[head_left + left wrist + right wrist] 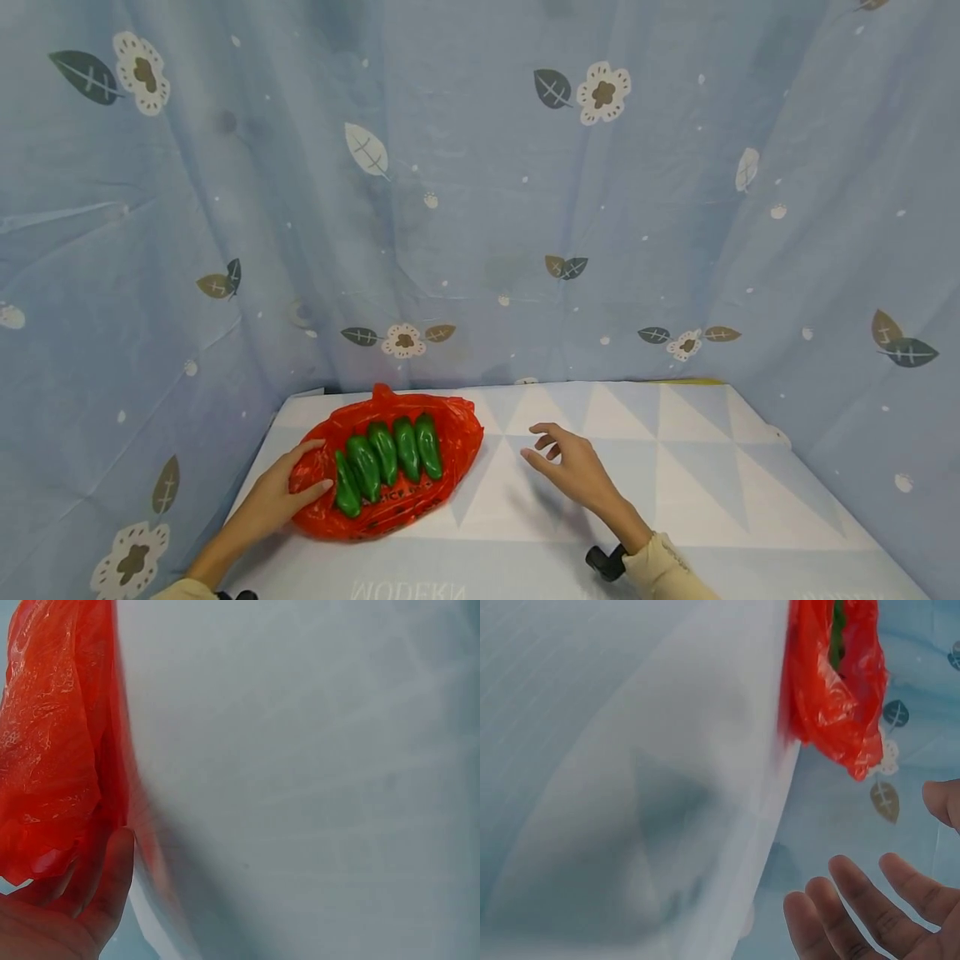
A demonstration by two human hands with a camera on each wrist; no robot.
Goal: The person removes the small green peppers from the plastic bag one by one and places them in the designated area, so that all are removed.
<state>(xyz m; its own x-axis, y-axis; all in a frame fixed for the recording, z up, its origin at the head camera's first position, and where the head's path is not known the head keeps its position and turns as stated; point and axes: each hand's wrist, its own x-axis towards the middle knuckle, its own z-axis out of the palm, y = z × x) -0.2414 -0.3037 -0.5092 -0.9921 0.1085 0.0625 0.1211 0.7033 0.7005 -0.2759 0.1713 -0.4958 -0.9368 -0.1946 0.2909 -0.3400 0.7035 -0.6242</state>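
A red plastic bag point(457, 433) lies spread on the left part of the table. Several glossy green peppers point(384, 454) sit side by side on it. At the bag's left edge is my left hand point(273, 496), its thumb over the red plastic beside the nearest pepper. In the left wrist view the fingers point(112, 881) look fairly straight and touch the bag's side; part of them is hidden behind the plastic. Right of the bag, my right hand point(573, 467) hovers above the table, fingers loosely bent and holding nothing. The right wrist view shows those fingers point(877, 915) spread apart from the bag.
The table point(705, 475) has a pale cloth with blue and white triangles, with lettering near its front edge. A blue curtain point(480, 208) with leaves and flowers hangs behind and at both sides. A black device point(606, 562) sits at my right wrist.
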